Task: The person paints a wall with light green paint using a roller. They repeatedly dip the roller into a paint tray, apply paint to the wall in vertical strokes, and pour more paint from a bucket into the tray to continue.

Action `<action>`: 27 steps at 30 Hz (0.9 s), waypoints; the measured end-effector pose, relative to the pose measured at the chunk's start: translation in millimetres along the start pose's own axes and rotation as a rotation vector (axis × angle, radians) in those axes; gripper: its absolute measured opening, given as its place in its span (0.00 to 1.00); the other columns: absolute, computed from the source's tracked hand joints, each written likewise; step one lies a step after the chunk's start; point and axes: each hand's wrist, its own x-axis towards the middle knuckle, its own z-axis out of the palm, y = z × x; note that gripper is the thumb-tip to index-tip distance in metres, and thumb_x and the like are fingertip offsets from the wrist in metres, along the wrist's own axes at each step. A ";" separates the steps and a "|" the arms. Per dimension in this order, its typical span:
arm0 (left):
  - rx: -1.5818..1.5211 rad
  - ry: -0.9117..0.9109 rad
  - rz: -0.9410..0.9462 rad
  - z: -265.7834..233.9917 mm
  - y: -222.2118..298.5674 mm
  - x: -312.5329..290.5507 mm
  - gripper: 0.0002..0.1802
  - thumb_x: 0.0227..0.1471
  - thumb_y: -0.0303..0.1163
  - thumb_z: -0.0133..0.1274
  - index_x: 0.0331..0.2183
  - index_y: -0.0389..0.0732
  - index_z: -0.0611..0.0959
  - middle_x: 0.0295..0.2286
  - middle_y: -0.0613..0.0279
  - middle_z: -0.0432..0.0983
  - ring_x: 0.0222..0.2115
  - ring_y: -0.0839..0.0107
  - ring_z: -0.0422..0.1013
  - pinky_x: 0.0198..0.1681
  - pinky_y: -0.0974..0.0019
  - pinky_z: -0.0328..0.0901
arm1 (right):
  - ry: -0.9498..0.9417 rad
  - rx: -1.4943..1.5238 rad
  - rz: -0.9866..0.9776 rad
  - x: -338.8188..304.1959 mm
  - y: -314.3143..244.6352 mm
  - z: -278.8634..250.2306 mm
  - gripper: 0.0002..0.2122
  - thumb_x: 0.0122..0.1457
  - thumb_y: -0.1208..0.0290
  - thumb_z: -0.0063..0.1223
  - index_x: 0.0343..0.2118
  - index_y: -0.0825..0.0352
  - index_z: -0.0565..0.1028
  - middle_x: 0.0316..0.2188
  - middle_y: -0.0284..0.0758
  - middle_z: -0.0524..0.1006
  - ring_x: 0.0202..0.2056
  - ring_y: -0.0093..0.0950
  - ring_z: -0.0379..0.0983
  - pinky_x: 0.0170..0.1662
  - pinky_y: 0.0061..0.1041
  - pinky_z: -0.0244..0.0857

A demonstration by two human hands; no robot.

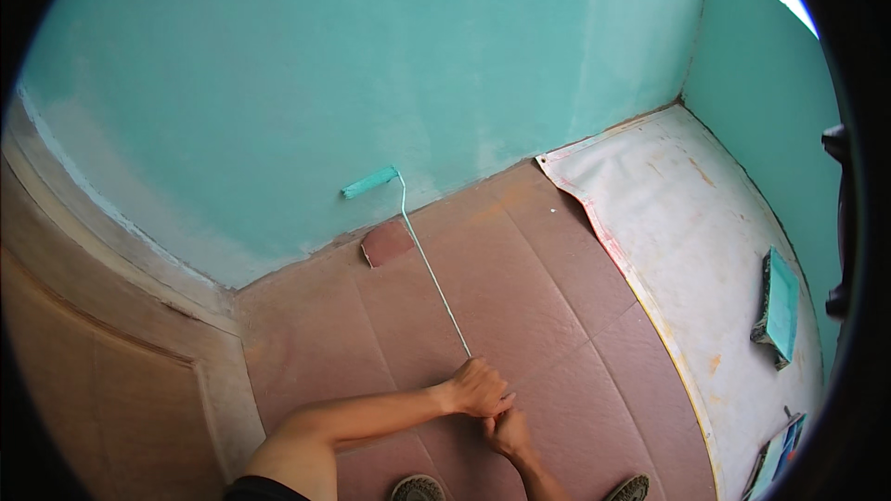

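- Paint roller (369, 183) with a long thin pole (434, 269) is pressed low on the green wall (325, 65), just above the floor.
- Left hand (478, 388) has its grip closed around the bottom end of the pole.
- Right hand (506, 430) sits just under the left hand, touching it, with its grip closed on the pole end too.
- The wall is green all over, with paler, patchy spots near the bottom edge and on the left.
- Brown sheets (520, 297) cover the floor under the hands, with fold lines in them.
- A small brown square piece (387, 242) lies by the wall, just beside the pole.
- A white sheet (687, 223) covers the floor in the right corner.
- A paint tray (778, 306) with green paint sits on the white sheet, well apart from the hands.
- A wooden door (102, 353) is on the left.
- Two shoes (418, 488) peek in at the bottom edge.
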 end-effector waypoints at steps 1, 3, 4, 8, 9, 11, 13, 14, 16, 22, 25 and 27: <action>0.012 -0.035 0.002 -7.1 0.5 2.2 0.25 0.49 0.47 0.51 0.11 0.40 0.80 0.11 0.51 0.72 0.12 0.58 0.69 0.21 0.57 0.63 | -0.009 0.025 -0.027 1.4 -0.8 -2.2 0.12 0.53 0.67 0.52 0.21 0.73 0.74 0.18 0.52 0.74 0.24 0.48 0.76 0.27 0.41 0.67; 0.085 -0.039 0.011 -23.5 -1.6 11.5 0.24 0.49 0.46 0.51 0.11 0.40 0.80 0.10 0.53 0.72 0.11 0.60 0.70 0.21 0.58 0.63 | 0.041 0.011 -0.173 14.8 -7.7 -8.1 0.10 0.53 0.69 0.52 0.21 0.71 0.73 0.16 0.50 0.73 0.20 0.47 0.75 0.23 0.39 0.66; 0.121 -0.014 0.012 -33.3 -3.9 15.7 0.24 0.49 0.45 0.51 0.10 0.41 0.80 0.10 0.54 0.72 0.11 0.61 0.70 0.21 0.58 0.63 | 0.073 0.062 -0.227 21.5 -13.9 -10.6 0.10 0.53 0.69 0.52 0.21 0.71 0.73 0.16 0.49 0.73 0.20 0.47 0.74 0.23 0.39 0.65; 0.228 0.023 0.014 -78.5 -11.3 31.7 0.24 0.49 0.45 0.50 0.10 0.42 0.79 0.09 0.57 0.71 0.11 0.62 0.69 0.21 0.60 0.63 | 0.114 -0.007 -0.308 45.8 -46.0 -23.7 0.12 0.54 0.68 0.51 0.19 0.71 0.73 0.15 0.49 0.73 0.20 0.48 0.74 0.24 0.39 0.66; 0.256 0.022 0.007 -90.6 -11.5 35.3 0.25 0.49 0.46 0.50 0.10 0.42 0.79 0.10 0.56 0.72 0.12 0.61 0.70 0.22 0.59 0.63 | 0.099 -0.059 -0.281 50.0 -54.9 -29.1 0.12 0.54 0.68 0.51 0.18 0.71 0.73 0.15 0.49 0.73 0.20 0.48 0.74 0.24 0.39 0.66; 0.323 0.020 0.002 -116.0 -8.5 40.1 0.26 0.49 0.48 0.49 0.09 0.42 0.79 0.10 0.56 0.72 0.13 0.60 0.70 0.23 0.59 0.63 | 0.157 -0.037 -0.368 52.1 -76.7 -38.7 0.13 0.55 0.69 0.50 0.17 0.71 0.73 0.15 0.50 0.73 0.21 0.49 0.74 0.25 0.40 0.66; 0.403 0.020 0.009 -146.4 -9.3 46.3 0.26 0.49 0.48 0.49 0.09 0.42 0.79 0.10 0.56 0.71 0.13 0.59 0.69 0.23 0.59 0.63 | 0.191 0.000 -0.399 53.6 -104.3 -49.6 0.13 0.55 0.70 0.49 0.17 0.72 0.73 0.15 0.50 0.73 0.21 0.50 0.74 0.25 0.40 0.65; 0.433 0.008 0.005 -162.3 -9.6 50.1 0.26 0.49 0.49 0.49 0.09 0.42 0.79 0.10 0.56 0.71 0.13 0.59 0.69 0.22 0.60 0.62 | 0.199 0.027 -0.391 54.1 -119.3 -56.3 0.13 0.55 0.71 0.49 0.17 0.72 0.72 0.15 0.50 0.73 0.21 0.50 0.74 0.25 0.40 0.65; 0.494 -0.011 -0.003 -192.5 -7.1 57.0 0.27 0.49 0.49 0.49 0.09 0.42 0.78 0.10 0.56 0.71 0.13 0.59 0.68 0.22 0.60 0.62 | 0.211 0.069 -0.390 53.7 -149.5 -71.4 0.14 0.55 0.70 0.50 0.17 0.73 0.73 0.16 0.51 0.73 0.23 0.51 0.74 0.27 0.42 0.66; 0.640 0.004 -0.022 -301.6 13.3 80.2 0.26 0.47 0.50 0.50 0.08 0.43 0.77 0.09 0.57 0.70 0.12 0.58 0.66 0.20 0.59 0.60 | 0.294 0.177 -0.496 47.4 -245.3 -120.3 0.13 0.56 0.68 0.51 0.21 0.75 0.74 0.19 0.55 0.74 0.27 0.55 0.73 0.31 0.48 0.66; 0.707 0.015 -0.075 -362.7 18.3 98.5 0.25 0.44 0.48 0.51 0.07 0.43 0.76 0.08 0.57 0.67 0.11 0.57 0.63 0.19 0.59 0.58 | 0.330 0.243 -0.617 56.2 -295.4 -147.1 0.13 0.57 0.67 0.51 0.28 0.77 0.72 0.23 0.56 0.75 0.30 0.56 0.73 0.32 0.48 0.66; 0.737 0.050 -0.101 -397.3 18.0 108.6 0.23 0.42 0.46 0.51 0.06 0.43 0.74 0.07 0.57 0.66 0.10 0.58 0.62 0.18 0.59 0.58 | 0.325 0.259 -0.646 64.8 -324.3 -164.6 0.13 0.58 0.68 0.51 0.30 0.78 0.72 0.25 0.56 0.76 0.31 0.56 0.73 0.33 0.48 0.67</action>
